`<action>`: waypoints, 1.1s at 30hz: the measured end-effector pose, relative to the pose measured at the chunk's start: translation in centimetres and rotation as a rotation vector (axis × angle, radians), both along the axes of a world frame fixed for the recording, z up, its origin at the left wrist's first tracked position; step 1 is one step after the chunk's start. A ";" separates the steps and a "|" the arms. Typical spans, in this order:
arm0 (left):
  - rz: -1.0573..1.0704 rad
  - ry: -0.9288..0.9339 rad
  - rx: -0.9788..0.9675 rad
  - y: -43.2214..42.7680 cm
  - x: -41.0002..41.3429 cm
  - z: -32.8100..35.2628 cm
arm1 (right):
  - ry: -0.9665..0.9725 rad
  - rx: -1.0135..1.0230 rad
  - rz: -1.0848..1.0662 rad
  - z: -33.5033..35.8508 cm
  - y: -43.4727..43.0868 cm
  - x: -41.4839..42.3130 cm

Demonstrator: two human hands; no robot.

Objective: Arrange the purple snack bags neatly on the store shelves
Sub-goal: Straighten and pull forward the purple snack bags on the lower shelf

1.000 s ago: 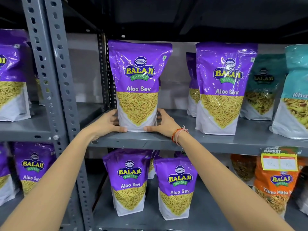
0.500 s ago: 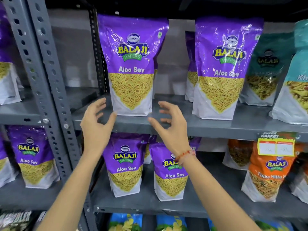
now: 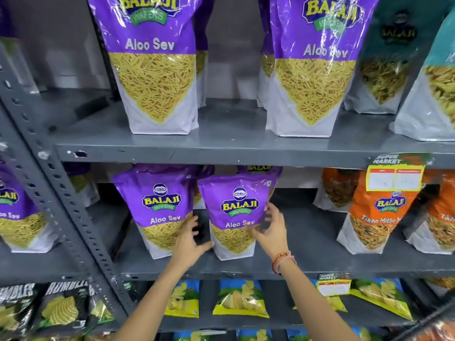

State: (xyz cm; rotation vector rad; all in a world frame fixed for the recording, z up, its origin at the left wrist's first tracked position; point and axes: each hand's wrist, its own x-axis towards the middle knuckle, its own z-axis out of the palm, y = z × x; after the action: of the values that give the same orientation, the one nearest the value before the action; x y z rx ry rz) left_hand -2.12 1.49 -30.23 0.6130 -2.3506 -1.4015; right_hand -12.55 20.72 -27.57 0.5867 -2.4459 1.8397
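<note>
Two purple Aloo Sev bags stand on the middle shelf (image 3: pixel 320 264). My left hand (image 3: pixel 190 244) and my right hand (image 3: pixel 269 232) flank the right-hand purple bag (image 3: pixel 237 207), fingers spread. The left thumb touches its lower left edge; the right fingers are at its right side. Neither hand grips it. The left-hand purple bag (image 3: pixel 160 203) stands just beside it, partly behind my left hand. More purple bags sit behind these two. On the upper shelf (image 3: pixel 234 143) stand two larger purple bags, one on the left (image 3: pixel 155 70) and one on the right (image 3: pixel 312 75).
Orange snack bags (image 3: pixel 376 217) stand right of the purple ones, under a yellow price tag (image 3: pixel 394 177). Teal bags (image 3: pixel 386 57) are on the upper right. A grey slotted upright (image 3: pixel 56 193) divides the racks. Another purple bag (image 3: pixel 17 212) sits left; yellow-blue bags (image 3: pixel 240 299) lie below.
Both hands left the large bag on the upper shelf and dropped to the middle shelf, now around the right-hand purple bag. The view tilted down and moved closer.
</note>
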 end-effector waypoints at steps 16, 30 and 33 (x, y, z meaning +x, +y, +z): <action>-0.124 -0.078 -0.038 3.3 -5.7 -1.6 | -0.260 0.095 0.202 -1.7 2.4 -4.5; -0.181 -0.094 0.014 6.9 -9.2 -2.4 | -0.237 0.143 0.140 -2.0 6.5 -6.8; -0.185 -0.106 0.007 6.8 -9.4 -2.4 | -0.244 0.137 0.128 -2.2 6.3 -6.8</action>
State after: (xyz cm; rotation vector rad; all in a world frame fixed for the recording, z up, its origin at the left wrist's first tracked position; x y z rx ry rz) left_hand -11.48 8.27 -32.59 0.4934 -2.5432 -1.4891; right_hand -19.32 27.04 -29.74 0.5677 -2.7696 1.9043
